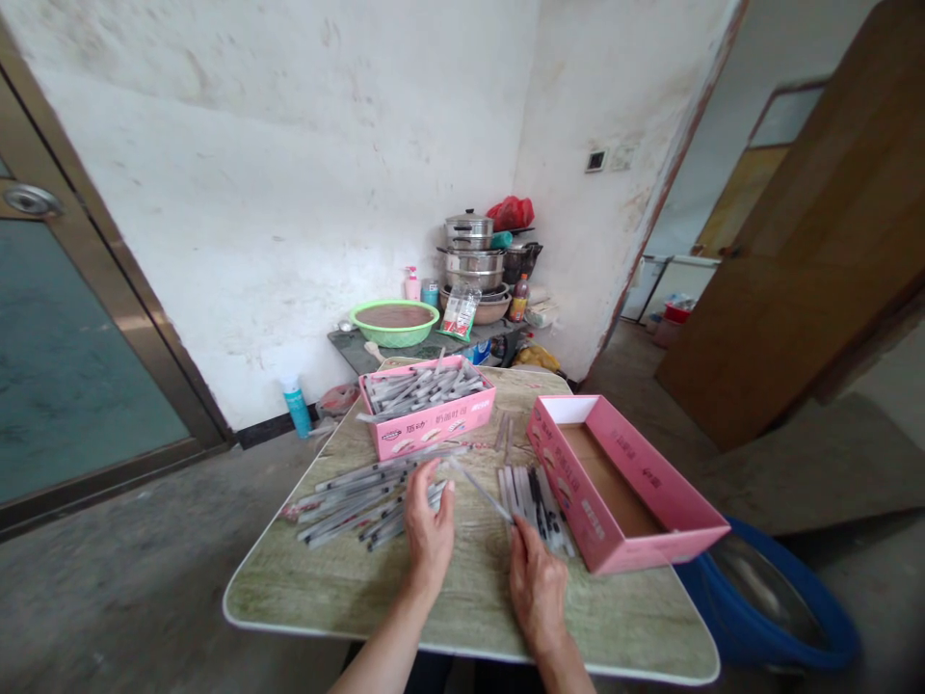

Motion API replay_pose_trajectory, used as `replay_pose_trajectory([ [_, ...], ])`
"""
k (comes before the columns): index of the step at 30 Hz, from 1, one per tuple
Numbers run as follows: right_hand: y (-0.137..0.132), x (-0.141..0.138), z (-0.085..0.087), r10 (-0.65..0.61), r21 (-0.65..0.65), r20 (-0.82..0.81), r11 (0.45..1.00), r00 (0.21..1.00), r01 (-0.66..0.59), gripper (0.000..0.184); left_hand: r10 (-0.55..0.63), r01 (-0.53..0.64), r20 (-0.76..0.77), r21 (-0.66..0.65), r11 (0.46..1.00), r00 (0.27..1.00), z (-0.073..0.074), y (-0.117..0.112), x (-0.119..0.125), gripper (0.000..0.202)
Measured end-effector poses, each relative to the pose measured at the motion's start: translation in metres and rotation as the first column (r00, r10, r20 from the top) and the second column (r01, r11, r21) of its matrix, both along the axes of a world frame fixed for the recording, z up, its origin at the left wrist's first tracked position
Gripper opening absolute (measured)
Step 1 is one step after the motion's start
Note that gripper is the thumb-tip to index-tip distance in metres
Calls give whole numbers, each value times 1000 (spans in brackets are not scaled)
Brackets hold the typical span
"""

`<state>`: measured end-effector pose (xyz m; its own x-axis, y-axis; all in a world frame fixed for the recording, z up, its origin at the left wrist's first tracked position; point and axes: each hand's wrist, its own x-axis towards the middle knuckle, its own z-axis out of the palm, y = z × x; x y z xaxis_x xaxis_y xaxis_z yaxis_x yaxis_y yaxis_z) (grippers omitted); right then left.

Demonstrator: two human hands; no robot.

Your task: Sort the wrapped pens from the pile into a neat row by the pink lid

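Note:
My right hand (539,583) is closed on the end of a slim translucent pen (483,490), which slants up and left over the table. Near the pen's far end is my left hand (429,520), its thumb and index finger apart with nothing visible between them. Left of it lies a loose pile of pens (347,496) with clear barrels and dark ends. Beside my right hand is a second group of pens (531,492), lying roughly parallel. A pink box (434,424) full of pens stands behind my hands; another pink box (614,545) at right shows its bare brown bottom.
The green wood-patterned table (325,598) has a pale rim. Behind it, a low dark stand holds a green basin (395,334), stacked steamer pots (473,265) and bottles. A blue tub (787,617) is on the floor at right, a spray can (296,410) at left.

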<state>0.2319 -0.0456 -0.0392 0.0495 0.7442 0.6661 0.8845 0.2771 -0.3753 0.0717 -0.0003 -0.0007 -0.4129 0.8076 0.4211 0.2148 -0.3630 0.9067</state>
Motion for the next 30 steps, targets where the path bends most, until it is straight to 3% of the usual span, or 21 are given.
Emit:
replay_pose_trajectory([
  [2,0,0,0,34,-4,-10,999,999,-34,39,-219,242,222,-82,967,950,-6,2,8,35],
  [4,0,-1,0,82,-29,-10,996,997,-82,37,-400,482,401,-123,868,824,-11,3,17,39],
  [7,0,-1,1,116,-62,-3,991,993,-116,37,-495,635,524,-121,763,694,-15,2,27,39],
  [10,1,-2,2,106,-82,12,991,994,-105,39,-492,645,554,-109,757,672,-15,0,29,37],
  [21,3,-1,3,176,-85,24,981,984,-174,39,-441,578,534,-112,809,721,-20,5,28,33],
  [30,0,-1,2,157,-81,-46,984,987,-160,37,-433,567,489,-163,807,757,-21,4,27,33],
])
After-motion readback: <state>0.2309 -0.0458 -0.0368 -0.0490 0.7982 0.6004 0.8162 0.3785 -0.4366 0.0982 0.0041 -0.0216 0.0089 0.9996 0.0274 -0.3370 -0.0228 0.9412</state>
